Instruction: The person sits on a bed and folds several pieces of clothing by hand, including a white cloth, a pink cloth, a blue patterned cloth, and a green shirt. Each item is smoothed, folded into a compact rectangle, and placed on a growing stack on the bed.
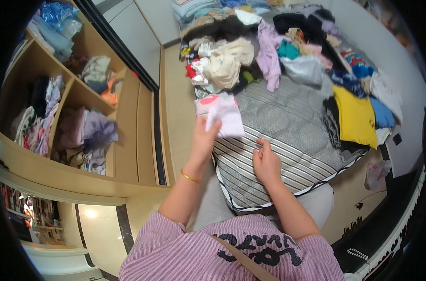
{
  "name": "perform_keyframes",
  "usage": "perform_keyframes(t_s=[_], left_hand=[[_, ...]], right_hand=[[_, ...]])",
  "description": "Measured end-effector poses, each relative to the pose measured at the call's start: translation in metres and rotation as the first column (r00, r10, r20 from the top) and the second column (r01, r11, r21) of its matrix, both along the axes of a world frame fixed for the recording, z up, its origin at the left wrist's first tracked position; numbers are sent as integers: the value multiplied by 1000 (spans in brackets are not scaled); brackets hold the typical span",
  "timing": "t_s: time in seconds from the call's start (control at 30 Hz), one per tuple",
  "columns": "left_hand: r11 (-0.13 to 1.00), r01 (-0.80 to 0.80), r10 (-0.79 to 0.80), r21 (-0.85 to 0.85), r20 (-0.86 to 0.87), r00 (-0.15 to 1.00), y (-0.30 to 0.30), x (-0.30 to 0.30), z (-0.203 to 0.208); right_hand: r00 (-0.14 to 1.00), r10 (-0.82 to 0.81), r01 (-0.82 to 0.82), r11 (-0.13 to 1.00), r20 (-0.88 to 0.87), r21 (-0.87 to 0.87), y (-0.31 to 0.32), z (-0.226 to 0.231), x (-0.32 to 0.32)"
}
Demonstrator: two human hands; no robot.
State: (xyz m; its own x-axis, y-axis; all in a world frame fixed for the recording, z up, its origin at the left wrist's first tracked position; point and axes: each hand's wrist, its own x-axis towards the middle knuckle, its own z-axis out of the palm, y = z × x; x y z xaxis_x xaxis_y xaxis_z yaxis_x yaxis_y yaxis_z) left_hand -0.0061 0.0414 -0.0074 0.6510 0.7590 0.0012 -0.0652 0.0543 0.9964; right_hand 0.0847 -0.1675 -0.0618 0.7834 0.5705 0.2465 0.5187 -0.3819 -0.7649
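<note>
My left hand (pixel 205 138), with a gold bangle at the wrist, is closed on a small folded white garment (pixel 231 122) at the near left corner of the mattress (pixel 288 112). Its thumb lies on top of the cloth, and the other fingers are mostly hidden. Just beyond, a white piece with a pink-red print (pixel 207 101) adjoins the garment; whether the two are one cannot be made out. To the right, my right hand (pixel 268 161) hovers over the striped mattress border, empty, index finger stretched out and the others partly bent.
Loose clothes, among them a cream heap (pixel 229 63) and a lilac garment (pixel 268 56), cover the far bed. A yellow folded garment (pixel 356 117) tops a pile at the right edge. On the left stands an open wardrobe (pixel 82 93) with stuffed compartments. A plastic bag (pixel 378 174) lies right.
</note>
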Motion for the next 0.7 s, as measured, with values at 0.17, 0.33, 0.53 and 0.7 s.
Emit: perform_keyframes(t_s=[0.17, 0.33, 0.53, 0.7], left_hand=[[998, -52, 47, 25, 165, 985, 50, 44, 46], [997, 74, -72, 22, -103, 992, 101, 62, -5], [991, -97, 124, -95, 354, 927, 161, 120, 66], [985, -66, 122, -158, 371, 921, 233, 186, 41]], right_hand=[[1000, 13, -13, 1000, -7, -22, -1, 7, 0], [999, 50, -50, 997, -5, -58, -2, 7, -2], [998, 58, -61, 990, -33, -129, -6, 14, 0], [996, 76, -80, 991, -44, -111, -9, 16, 0]])
